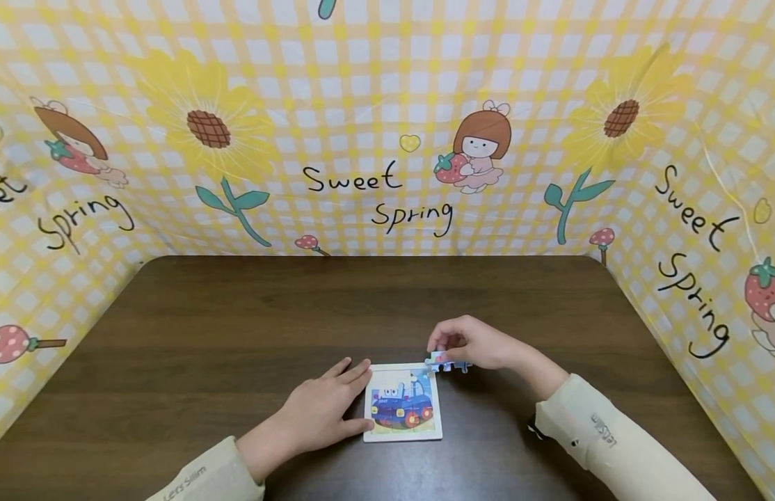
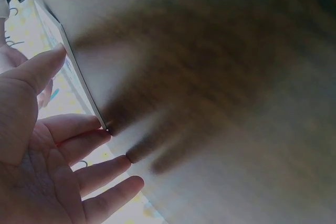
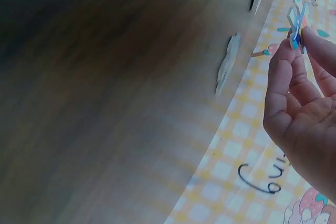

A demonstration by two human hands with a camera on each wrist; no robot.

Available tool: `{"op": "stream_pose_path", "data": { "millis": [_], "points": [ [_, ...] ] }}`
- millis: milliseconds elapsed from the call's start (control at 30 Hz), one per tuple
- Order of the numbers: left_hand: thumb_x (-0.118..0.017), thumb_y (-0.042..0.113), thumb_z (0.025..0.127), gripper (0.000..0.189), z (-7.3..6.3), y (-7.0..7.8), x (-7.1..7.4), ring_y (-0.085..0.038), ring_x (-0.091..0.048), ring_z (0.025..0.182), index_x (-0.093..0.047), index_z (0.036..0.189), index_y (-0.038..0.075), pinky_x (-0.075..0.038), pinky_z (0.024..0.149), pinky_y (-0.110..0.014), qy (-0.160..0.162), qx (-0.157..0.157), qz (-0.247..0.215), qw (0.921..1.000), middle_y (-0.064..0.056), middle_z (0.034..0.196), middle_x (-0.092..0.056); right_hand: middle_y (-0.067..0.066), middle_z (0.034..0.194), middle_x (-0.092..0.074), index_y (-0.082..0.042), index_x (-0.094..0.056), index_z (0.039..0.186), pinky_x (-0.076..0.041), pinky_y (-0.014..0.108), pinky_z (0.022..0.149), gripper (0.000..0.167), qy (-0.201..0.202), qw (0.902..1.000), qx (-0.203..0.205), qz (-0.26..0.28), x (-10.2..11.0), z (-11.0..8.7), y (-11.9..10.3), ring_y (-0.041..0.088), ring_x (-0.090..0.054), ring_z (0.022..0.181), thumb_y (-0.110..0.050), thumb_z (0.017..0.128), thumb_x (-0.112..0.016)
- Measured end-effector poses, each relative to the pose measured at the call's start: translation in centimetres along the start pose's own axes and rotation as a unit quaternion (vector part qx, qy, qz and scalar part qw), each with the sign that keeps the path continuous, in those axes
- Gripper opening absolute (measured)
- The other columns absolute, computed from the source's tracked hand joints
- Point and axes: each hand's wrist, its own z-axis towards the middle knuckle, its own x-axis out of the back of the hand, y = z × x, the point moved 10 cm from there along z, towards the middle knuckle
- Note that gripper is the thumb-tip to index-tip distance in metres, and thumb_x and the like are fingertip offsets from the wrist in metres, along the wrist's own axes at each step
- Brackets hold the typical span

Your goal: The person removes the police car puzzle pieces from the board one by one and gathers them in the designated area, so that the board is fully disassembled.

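A square jigsaw puzzle tray (image 1: 403, 438) with a pale border lies on the table, showing a blue cartoon tractor (image 1: 394, 403) with red wheels. My left hand (image 1: 318, 410) touches the tray's left side, fingers and thumb spread; the left wrist view shows the thumb (image 2: 50, 64) and fingertips at its edge. Beyond the tray's upper right corner, my right hand (image 1: 478, 342) pinches a small colourful puzzle piece (image 3: 297, 24) between thumb and fingers. Whether it is one piece or two overlapping cannot be told. Below that hand, loose puzzle pieces (image 3: 227, 65) lie on the table.
The dark wood table (image 1: 237, 313) has rounded far corners. A yellow checked cloth (image 1: 362, 104) printed with flowers, girls and "Sweet Spring" rises behind it and along both sides.
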Motion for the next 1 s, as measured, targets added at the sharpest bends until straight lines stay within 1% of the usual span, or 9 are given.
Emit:
{"op": "stream_pose_path", "data": {
  "millis": [233, 333, 533, 633, 800, 1000],
  "points": [
    [-0.068, 0.056, 0.088, 0.078, -0.1, 0.0, 0.1, -0.034, -0.041, 0.144, -0.050, 0.146, 0.007, -0.057, 0.082, -0.053, 0.006, -0.003, -0.001, 1.0000, -0.005, 0.156, -0.044, 0.007, 0.084, -0.065, -0.002, -0.069, 0.101, -0.052, 0.024, 0.073, 0.010, 0.015, 0.9999, -0.004, -0.003, 1.5, -1.6, 1.1, 0.009, -0.057, 0.077, -0.001, 0.091, -0.068],
    [-0.068, 0.056, 0.087, 0.078, 0.0, 0.0, 0.1, -0.035, -0.041, 0.144, -0.050, 0.146, 0.007, -0.057, 0.082, -0.053, 0.007, -0.004, 0.000, 1.0000, -0.005, 0.156, -0.044, 0.008, 0.084, -0.065, -0.001, -0.069, 0.101, -0.052, 0.024, 0.071, 0.010, 0.019, 0.9998, -0.008, 0.000, 2.3, -2.3, 1.5, 0.009, -0.057, 0.078, -0.001, 0.091, -0.068],
    [-0.068, 0.056, 0.088, 0.078, 0.0, 0.0, 0.1, -0.034, -0.041, 0.144, -0.050, 0.146, 0.008, -0.056, 0.084, -0.053, 0.004, -0.001, -0.004, 1.0000, -0.004, 0.157, -0.044, 0.008, 0.085, -0.064, 0.001, -0.069, 0.102, -0.050, 0.024, 0.070, 0.012, 0.039, 0.9989, -0.025, -0.011, 4.1, -3.5, 2.2, 0.012, -0.055, 0.078, -0.001, 0.091, -0.068],
    [-0.068, 0.055, 0.088, 0.077, 0.0, 0.1, 0.2, -0.034, -0.041, 0.144, -0.050, 0.146, 0.007, -0.057, 0.082, -0.051, 0.006, -0.003, -0.004, 1.0000, -0.005, 0.156, -0.044, 0.008, 0.085, -0.064, 0.000, -0.069, 0.102, -0.049, 0.023, 0.068, 0.012, 0.044, 0.9982, -0.036, -0.016, 4.7, -3.9, 2.7, 0.013, -0.055, 0.077, -0.001, 0.091, -0.067],
    [-0.068, 0.053, 0.088, 0.076, -0.1, 0.2, 0.3, -0.035, -0.042, 0.143, -0.051, 0.145, 0.006, -0.058, 0.079, -0.048, 0.010, -0.010, -0.007, 0.9999, -0.006, 0.155, -0.045, 0.009, 0.084, -0.063, 0.001, -0.069, 0.102, -0.048, 0.022, 0.066, 0.011, 0.037, 0.9980, -0.049, -0.015, 4.9, -4.2, 3.5, 0.012, -0.054, 0.075, 0.000, 0.091, -0.066],
    [-0.067, 0.055, 0.089, 0.077, -0.1, 0.1, 0.1, -0.035, -0.041, 0.144, -0.050, 0.146, 0.007, -0.058, 0.081, -0.049, 0.005, -0.009, -0.004, 0.9999, -0.005, 0.156, -0.044, 0.011, 0.082, -0.062, 0.004, -0.067, 0.102, -0.047, 0.022, 0.065, 0.011, 0.020, 0.9980, -0.059, -0.007, 4.3, -4.6, 4.1, 0.010, -0.053, 0.071, 0.002, 0.090, -0.066]
  ]
}}
